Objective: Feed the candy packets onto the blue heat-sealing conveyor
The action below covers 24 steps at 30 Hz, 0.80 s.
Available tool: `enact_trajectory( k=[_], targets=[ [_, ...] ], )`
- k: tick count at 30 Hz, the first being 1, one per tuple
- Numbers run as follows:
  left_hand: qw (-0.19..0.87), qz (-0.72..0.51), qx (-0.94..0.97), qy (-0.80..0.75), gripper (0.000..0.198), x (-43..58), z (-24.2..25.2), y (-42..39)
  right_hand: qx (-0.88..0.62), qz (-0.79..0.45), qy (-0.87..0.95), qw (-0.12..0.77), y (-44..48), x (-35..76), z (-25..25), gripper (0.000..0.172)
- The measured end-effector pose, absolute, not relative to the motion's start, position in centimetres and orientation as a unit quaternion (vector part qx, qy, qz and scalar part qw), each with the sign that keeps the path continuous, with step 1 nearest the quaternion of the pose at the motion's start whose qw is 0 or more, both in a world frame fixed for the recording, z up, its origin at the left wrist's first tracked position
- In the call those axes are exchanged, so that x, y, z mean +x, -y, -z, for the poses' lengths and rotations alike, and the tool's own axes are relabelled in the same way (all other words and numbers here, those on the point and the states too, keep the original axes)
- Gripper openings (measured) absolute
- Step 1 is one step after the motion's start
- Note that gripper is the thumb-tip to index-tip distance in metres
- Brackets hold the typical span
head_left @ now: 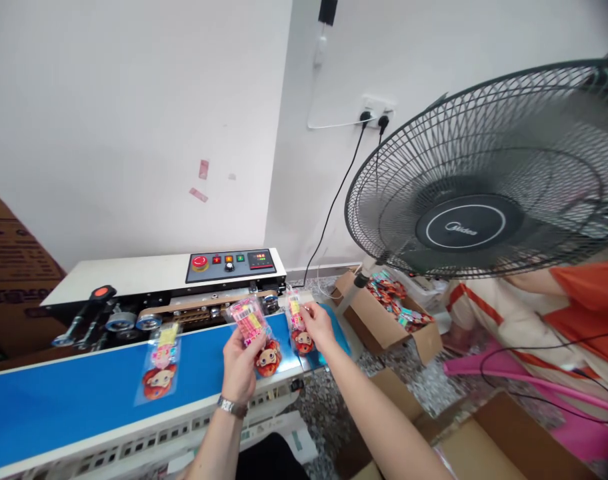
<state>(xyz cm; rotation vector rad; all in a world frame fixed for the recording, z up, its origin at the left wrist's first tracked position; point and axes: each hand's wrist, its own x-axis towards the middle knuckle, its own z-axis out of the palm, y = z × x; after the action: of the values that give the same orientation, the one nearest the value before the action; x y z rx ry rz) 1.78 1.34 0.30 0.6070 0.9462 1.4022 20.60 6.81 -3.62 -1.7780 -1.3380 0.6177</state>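
Note:
My left hand [240, 365] grips a clear packet with a cartoon-head toy [258, 337] just above the blue conveyor belt [84, 400]. Beside it, my right hand [318, 325] pinches a second similar packet [299, 327] at the belt's right end, near the sealer's intake. A third packet [161, 365] lies flat on the belt further left. Behind the belt stands the sealing machine [134, 277], with its control panel [231, 264].
A large black standing fan [489, 173] fills the right side. Below it an open cardboard box [384, 320] holds several colourful packets. Another person in orange and white [559, 313] sits at right. More cardboard boxes [489, 440] sit on the speckled floor.

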Motion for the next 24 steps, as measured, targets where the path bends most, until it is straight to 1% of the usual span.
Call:
enact_trajectory(
  k=[5, 6, 8, 10, 12, 14, 16, 18, 21, 22, 24],
  targets=[
    [0.621, -0.615, 0.268, -0.406, 0.046, 1.9, -0.1, -1.4, -0.723, -0.240, 0.550, 0.341, -7.6, 18.6, 3.4, 0.013],
    [0.622, -0.616, 0.270, -0.401, 0.047, 1.9, -0.1, -1.4, -0.723, -0.241, 0.556, 0.333, -7.5, 18.2, 3.2, 0.014],
    [0.624, -0.618, 0.276, -0.390, 0.047, 2.0, 0.0, -1.4, -0.717, -0.238, 0.568, 0.325, -7.2, 17.5, 2.6, 0.022],
    [0.625, -0.620, 0.281, -0.382, 0.047, 2.1, -0.1, -1.3, -0.693, -0.261, 0.567, 0.362, -6.4, 17.0, 1.7, 0.032],
    [0.633, -0.615, 0.283, -0.376, 0.048, 2.2, -0.2, -1.2, -0.628, -0.352, 0.546, 0.429, -5.4, 16.6, 0.6, 0.037],
    [0.644, -0.607, 0.284, -0.368, 0.050, 2.4, -0.3, -1.1, -0.535, -0.456, 0.527, 0.478, -4.3, 16.1, -0.3, 0.037],
    [0.653, -0.599, 0.290, -0.361, 0.050, 2.5, -0.5, -1.0, -0.484, -0.491, 0.526, 0.499, -3.5, 15.8, -0.9, 0.031],
    [0.655, -0.597, 0.296, -0.357, 0.046, 2.7, -0.5, -0.9, -0.486, -0.465, 0.526, 0.520, -3.3, 15.9, -0.8, 0.026],
    [0.647, -0.602, 0.279, -0.375, 0.041, 2.6, -0.5, -0.9, -0.539, -0.405, 0.492, 0.552, -4.0, 17.3, 0.5, 0.028],
    [0.643, -0.604, 0.270, -0.386, 0.040, 2.5, -0.5, -1.0, -0.570, -0.377, 0.484, 0.546, -4.4, 18.0, 1.1, 0.030],
    [0.636, -0.604, 0.257, -0.405, 0.041, 2.3, -0.5, -1.1, -0.637, -0.317, 0.493, 0.500, -5.2, 19.5, 2.3, 0.031]
  ],
)
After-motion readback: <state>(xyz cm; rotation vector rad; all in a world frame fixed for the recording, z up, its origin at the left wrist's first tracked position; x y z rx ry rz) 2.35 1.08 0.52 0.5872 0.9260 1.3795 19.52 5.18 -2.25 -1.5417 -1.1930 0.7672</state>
